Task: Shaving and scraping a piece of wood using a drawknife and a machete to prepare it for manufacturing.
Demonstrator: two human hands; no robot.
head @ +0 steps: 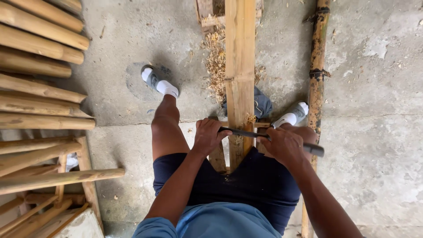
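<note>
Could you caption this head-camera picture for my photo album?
Both hands, left hand and right hand, grip a dark drawknife across a bamboo pole, shavings on the concrete floor.

Pale, smooth-shaved bamboo slat (240, 66) under a dark matt metal blade (269, 137), beside a rough, mottled brown bamboo pole (318, 66), dry fibrous shavings (216, 61), smooth tan stacked poles (39, 88), a crumpled blue cloth (263, 105), and rough grey concrete floor (374, 110).

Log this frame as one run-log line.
left hand: grips blade end | right hand: grips blade handle | blade: across bamboo pole | shavings: on floor
</note>
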